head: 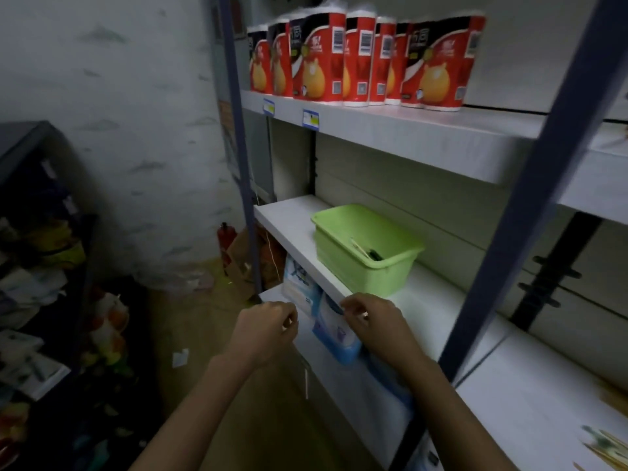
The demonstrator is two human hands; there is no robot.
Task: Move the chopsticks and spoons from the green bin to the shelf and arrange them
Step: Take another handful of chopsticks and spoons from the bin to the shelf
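Green plastic bin [343,263] sits on the middle board of the white shelf [292,229], towards its left end, its long side running along the board. Inside it a few pale chopsticks [360,249] lie on the bottom. Their long axis slants from the far left towards the near right corner, where a small dark item [376,255] lies just beside their ends; it is too blurred to say whether it is a spoon.

Both hands hover in front of the board's front edge, below the bin and apart from it. The left hand [268,329] has its fingers curled in towards the palm, and the right hand [372,322] is curled likewise, close to the edge. I cannot tell whether either pinches anything.

Blue-grey metal uprights [530,185] carry the boards. On the top board stands a row of red and black wrapped packs [319,59], with blue price labels [310,119] on the edge beneath. Blue and white packets [334,338] stand on the board under the bin. At the lower right corner a blurred bundle of pale sticks [605,448] lies on a white surface.

Behind is a rough whitewashed wall [136,130], with a red fire extinguisher [225,237] at its foot and a dark rack [40,205] of goods at the left
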